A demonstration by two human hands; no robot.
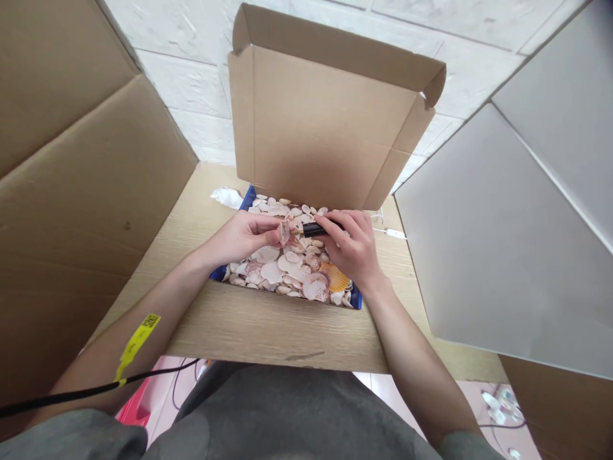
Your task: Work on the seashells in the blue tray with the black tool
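Note:
My left hand [253, 236] pinches a small pale seashell [285, 232] between thumb and fingertips, held above a shallow box of shells. From the other side, my right hand [348, 239] grips a black pen-like tool [313, 229] with a thin brass-coloured front end. The tool's tip points left at the held shell; whether they touch is too small to tell. Beneath both hands lie many shells [272, 271], mostly whitish and pink, with an orange scallop shell [336, 277] near the right. My right hand covers part of the shells and the tool's rear end.
The cardboard lid [330, 121] stands raised behind the box, whose blue edge [357, 298] shows. A crumpled white wrapper [227, 197] lies at back left. A white cable with an inline piece [395, 234] runs right. Cardboard [96, 211] and a grey panel [517, 255] flank the wooden table [282, 326].

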